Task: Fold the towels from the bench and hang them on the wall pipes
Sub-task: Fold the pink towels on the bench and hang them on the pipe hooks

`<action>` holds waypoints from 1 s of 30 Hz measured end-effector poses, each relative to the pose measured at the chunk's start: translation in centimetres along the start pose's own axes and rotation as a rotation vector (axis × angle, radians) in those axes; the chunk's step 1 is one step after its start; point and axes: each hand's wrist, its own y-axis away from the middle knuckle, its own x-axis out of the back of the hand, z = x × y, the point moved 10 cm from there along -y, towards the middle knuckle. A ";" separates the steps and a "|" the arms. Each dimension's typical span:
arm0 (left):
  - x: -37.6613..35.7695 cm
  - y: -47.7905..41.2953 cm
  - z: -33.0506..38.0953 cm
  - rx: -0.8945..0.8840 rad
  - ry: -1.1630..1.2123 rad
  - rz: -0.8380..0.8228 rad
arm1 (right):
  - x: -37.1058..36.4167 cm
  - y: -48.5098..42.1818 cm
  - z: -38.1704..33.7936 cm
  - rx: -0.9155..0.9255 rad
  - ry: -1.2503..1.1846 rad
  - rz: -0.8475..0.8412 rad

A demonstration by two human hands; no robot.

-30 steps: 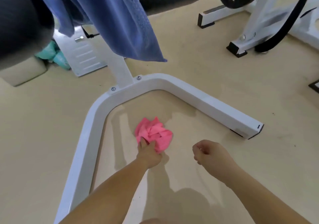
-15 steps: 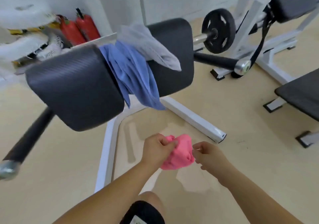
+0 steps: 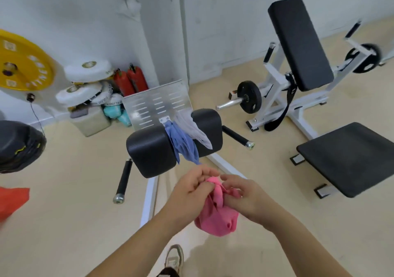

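Observation:
A crumpled pink towel (image 3: 215,215) hangs in front of me, held between both hands. My left hand (image 3: 189,188) pinches its top edge from the left, and my right hand (image 3: 243,193) grips it from the right. Beyond them, a blue towel (image 3: 183,144) and a grey towel (image 3: 195,130) hang over the gap between the two black pads of the bench (image 3: 151,148). A vertical wall pipe (image 3: 184,31) runs up the white wall behind the bench.
A white weight machine with a black backrest (image 3: 298,42) and a flat black seat (image 3: 349,157) stands to the right. Weight plates (image 3: 23,63), red cylinders (image 3: 130,80) and boxes crowd the left wall. A red cloth (image 3: 10,200) shows at the left edge. My shoe (image 3: 174,259) is on the beige floor.
My left hand lifted the pink towel off the floor, I rose up, and my right hand took hold of it too. The view went from the bench's base to the whole room.

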 end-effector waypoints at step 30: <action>25.5 -21.4 22.1 -0.370 -0.144 0.113 | 4.7 -23.3 -41.4 0.504 -0.003 0.132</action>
